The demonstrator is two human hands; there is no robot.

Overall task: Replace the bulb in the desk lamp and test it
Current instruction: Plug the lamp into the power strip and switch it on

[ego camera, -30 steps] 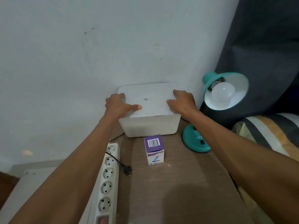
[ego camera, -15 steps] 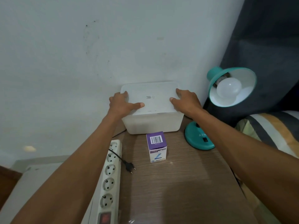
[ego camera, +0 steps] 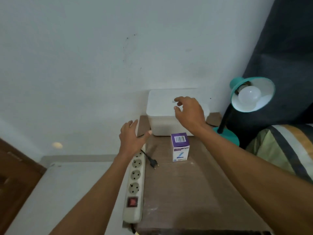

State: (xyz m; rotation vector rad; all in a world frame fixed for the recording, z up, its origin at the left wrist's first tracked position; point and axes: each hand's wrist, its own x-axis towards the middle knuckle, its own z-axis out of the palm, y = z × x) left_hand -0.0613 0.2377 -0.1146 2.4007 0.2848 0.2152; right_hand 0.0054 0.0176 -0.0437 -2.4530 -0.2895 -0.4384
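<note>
R grip (ego camera: 188,112) open, fingers spread, hovering over the lid of the white box (ego camera: 162,106) w/o holding anything. L grip (ego camera: 133,138) also open and empty, off the box's L front corner, above the far end of the power strip (ego camera: 135,180) that runs along the worktop's (ego camera: 194,192) L edge. Bulb carton (ego camera: 180,146) stands upright just below R grip's wrist, clear worktop in front of it. Loose plug (ego camera: 153,162) lies between strip and carton. Desk lamp (ego camera: 250,94) is R of R grip at the worktop's R rear corner, bulb (ego camera: 249,97) in its shade, unlit.
</note>
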